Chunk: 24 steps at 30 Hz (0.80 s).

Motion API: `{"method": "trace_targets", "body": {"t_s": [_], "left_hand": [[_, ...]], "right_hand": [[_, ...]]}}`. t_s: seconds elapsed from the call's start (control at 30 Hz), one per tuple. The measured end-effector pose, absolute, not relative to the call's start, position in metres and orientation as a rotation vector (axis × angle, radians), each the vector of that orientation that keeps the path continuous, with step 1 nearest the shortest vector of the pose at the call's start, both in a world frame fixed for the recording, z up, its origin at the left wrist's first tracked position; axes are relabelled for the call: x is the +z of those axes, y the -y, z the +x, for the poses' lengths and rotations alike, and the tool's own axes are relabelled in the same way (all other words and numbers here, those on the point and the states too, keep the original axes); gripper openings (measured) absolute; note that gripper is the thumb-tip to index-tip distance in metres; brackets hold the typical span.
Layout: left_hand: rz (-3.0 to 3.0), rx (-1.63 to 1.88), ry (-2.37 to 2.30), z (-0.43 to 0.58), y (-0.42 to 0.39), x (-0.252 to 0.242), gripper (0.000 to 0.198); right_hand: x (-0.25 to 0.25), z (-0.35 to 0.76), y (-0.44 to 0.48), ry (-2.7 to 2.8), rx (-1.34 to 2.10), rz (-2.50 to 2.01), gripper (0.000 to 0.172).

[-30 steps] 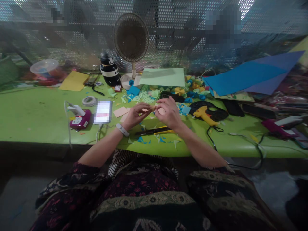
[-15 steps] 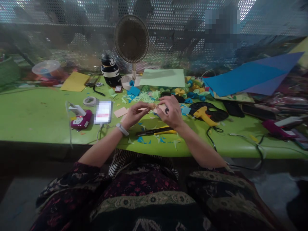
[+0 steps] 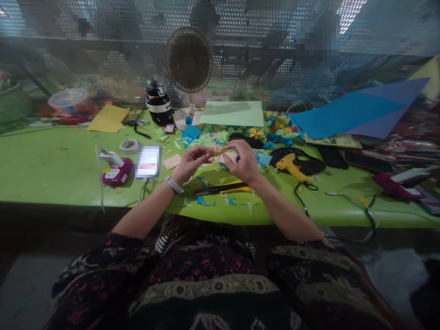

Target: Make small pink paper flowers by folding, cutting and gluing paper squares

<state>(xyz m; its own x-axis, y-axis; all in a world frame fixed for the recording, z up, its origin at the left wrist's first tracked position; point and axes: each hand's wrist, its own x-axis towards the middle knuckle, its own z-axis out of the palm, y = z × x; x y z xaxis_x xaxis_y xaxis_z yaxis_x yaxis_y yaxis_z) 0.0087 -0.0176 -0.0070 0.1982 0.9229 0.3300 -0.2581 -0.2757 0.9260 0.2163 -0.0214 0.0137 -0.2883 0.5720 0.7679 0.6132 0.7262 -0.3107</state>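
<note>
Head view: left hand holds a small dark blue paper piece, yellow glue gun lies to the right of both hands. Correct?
Colour's wrong: the head view shows a small pale peach paper piece in the left hand. The yellow glue gun does lie right of both hands.

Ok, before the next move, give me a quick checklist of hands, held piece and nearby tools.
1. Small peach paper piece held at the left hand's fingertips: ok.
2. Right hand gripping it too: cannot tell; its fingers are close, but contact is unclear.
3. Yellow-and-black tool clear of both hands: ok, lying on the table.
4. Work area free of scraps: not ok; some lie around that tool.
5. Glue gun clear of both hands: ok.
6. Glue gun hot: cannot tell.
</note>
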Motion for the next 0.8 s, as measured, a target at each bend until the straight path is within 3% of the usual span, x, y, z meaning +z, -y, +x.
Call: {"method": "trace_targets", "body": {"t_s": [0.2, 0.8], "left_hand": [[1.367, 1.340, -0.707, 0.0091, 0.0173, -0.0081, 0.041], [1.545, 1.309, -0.718, 0.0094, 0.0235, -0.0033, 0.034]], "right_hand": [[0.0166, 0.2134, 0.0250, 1.954, 0.007, -0.862, 0.003], [0.0195, 0.2134, 0.0245, 1.966, 0.248, -0.813, 0.001]]}}
